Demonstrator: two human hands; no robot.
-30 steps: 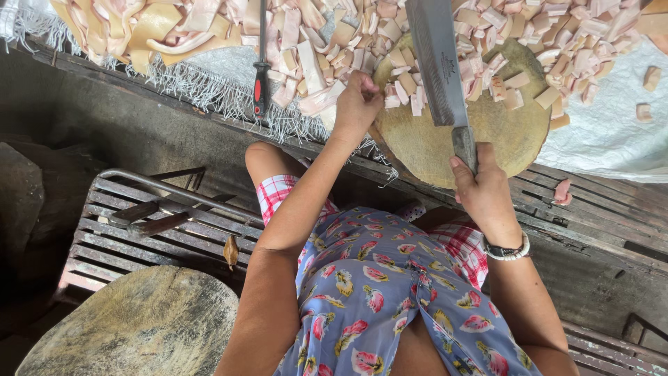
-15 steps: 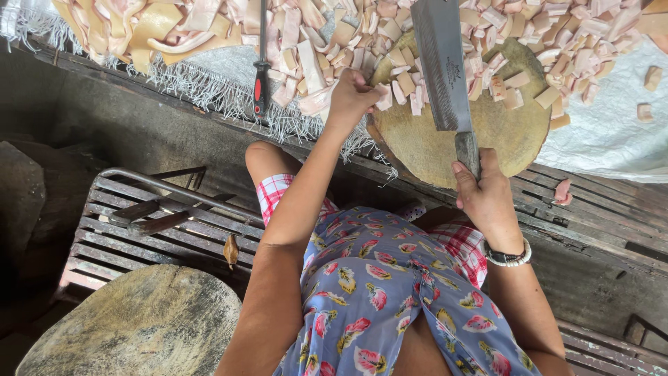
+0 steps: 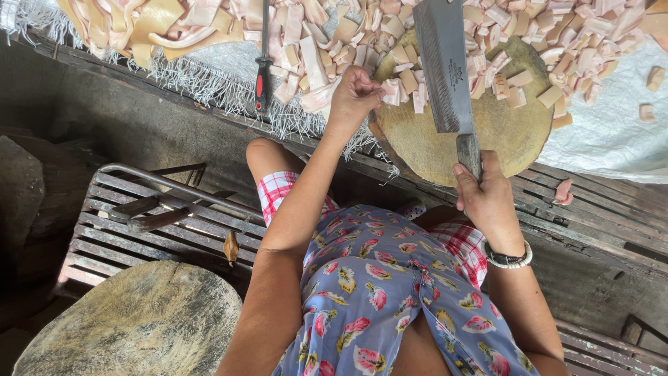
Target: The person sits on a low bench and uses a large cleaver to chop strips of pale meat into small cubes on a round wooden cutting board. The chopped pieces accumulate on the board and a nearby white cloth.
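Note:
My right hand [image 3: 487, 198] grips the handle of a big steel cleaver [image 3: 445, 66], whose blade stands over a round wooden chopping block [image 3: 501, 136]. My left hand [image 3: 355, 90] is closed at the block's left edge, its fingers pinching pale pink cut pieces [image 3: 400, 87]. Many more pale pieces [image 3: 543, 42] lie piled on the far half of the block and on the white sheet [image 3: 598, 139] beyond it.
A sharpening steel with a red and black handle [image 3: 262, 76] lies on the fringed cloth at the left. Long pale strips [image 3: 146, 28] are heaped at the top left. A second round wooden block [image 3: 132, 324] sits at the bottom left, beside a slatted metal bench [image 3: 118, 230].
My left hand has drawn a little nearer along the block's left edge, closing on some pieces. The cleaver has stayed in nearly the same place.

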